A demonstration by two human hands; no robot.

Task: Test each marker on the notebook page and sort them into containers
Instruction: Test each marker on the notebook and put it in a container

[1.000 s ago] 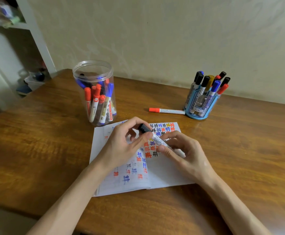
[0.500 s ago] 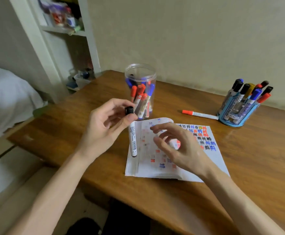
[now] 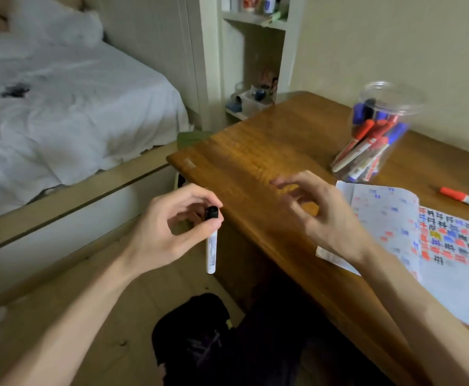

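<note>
Head view, only one. Landmark: the desk [image 3: 269, 162].

Left hand [image 3: 169, 232] sits off the desk's left edge, out over the floor. Its grip is closed on a black-capped marker [image 3: 211, 243], thumb and fingertips pinching just below the cap. Marker hangs near vertical, cap up, white barrel pointing down at the floor; long axis runs roughly parallel to the desk's side.

Right hand [image 3: 319, 215] hovers over the desk, fingers spread and loosely curled, holding nothing, partly blurred.

Notebook [image 3: 395, 215] lies open on the desk, to the right of the right hand, page crowded with coloured test marks. Clear jar [image 3: 378, 135] of markers stands on the desk beyond the notebook. A red-capped marker [image 3: 467, 200] lies flat at the desk's far right.

Judgement: marker lies left of both jar and notebook, so any deposit on the desk means carrying it rightward. Left hand has it; right hand is nearer the jar.
</note>
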